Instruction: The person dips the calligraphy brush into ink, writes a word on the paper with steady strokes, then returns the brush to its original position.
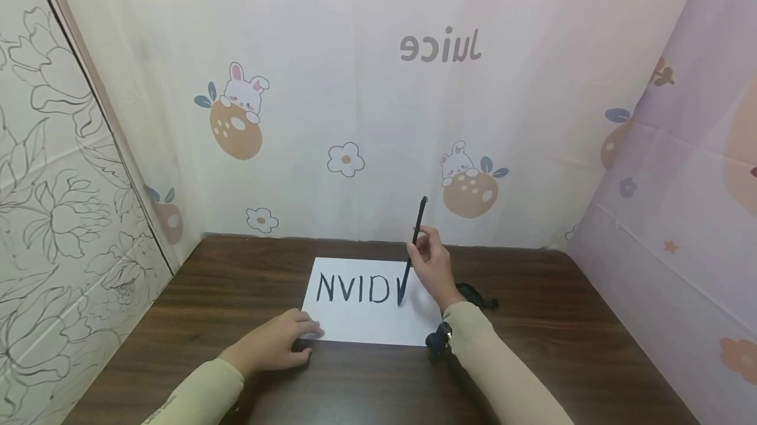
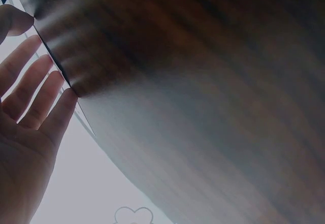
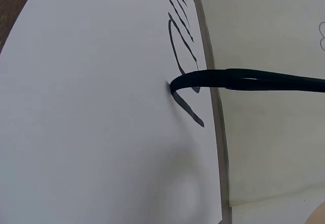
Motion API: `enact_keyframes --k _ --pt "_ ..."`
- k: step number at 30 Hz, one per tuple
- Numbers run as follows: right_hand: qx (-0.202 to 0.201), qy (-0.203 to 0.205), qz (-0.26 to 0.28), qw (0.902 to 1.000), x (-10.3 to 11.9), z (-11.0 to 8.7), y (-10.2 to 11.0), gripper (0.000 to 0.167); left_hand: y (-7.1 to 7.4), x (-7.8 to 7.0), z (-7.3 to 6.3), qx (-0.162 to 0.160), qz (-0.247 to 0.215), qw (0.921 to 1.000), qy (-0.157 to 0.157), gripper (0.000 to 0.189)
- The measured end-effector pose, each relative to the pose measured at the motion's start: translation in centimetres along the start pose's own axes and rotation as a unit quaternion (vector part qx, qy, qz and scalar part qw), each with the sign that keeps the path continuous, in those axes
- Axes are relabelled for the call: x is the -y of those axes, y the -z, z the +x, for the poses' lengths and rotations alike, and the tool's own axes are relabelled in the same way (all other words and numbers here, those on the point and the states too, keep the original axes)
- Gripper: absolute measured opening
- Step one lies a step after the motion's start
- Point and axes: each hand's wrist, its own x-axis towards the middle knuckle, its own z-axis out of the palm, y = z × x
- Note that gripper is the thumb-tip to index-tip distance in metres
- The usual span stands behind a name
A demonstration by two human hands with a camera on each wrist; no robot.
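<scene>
A white sheet of paper lies on the table with the black letters NVID and a slanted stroke after them. My right hand pinches a black writing brush between thumb and fingers, handle leaning up and away. In the right wrist view, the bent tip of the brush presses on the paper at the top of the slanted stroke; the right hand is out of that view. My left hand rests at the sheet's lower left corner, fingers spread and fingertips on its edge.
A dark wood table carries the sheet. Behind it hangs a pale printed curtain, with more printed cloth at both sides. A black curved thing shows beyond my right wrist, and a small dark device sits at that wrist.
</scene>
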Motion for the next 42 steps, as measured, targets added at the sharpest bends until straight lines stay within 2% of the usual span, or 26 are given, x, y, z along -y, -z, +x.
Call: enact_keyframes --k 15,32,42 --pt "-0.026 0.015 0.015 0.9994 0.2 0.9 0.8 0.035 -0.1 0.0 -0.1 0.005 0.001 1.0 0.007 0.029" --pt "-0.037 -0.018 -0.019 0.999 -0.7 1.0 2.1 0.038 -0.2 0.1 0.0 0.0 -0.001 1.0 0.001 0.028" --pt "-0.054 -0.014 -0.028 0.9981 -1.1 1.3 2.7 0.037 -0.2 0.2 -0.1 -0.001 -0.004 1.0 0.0 0.028"
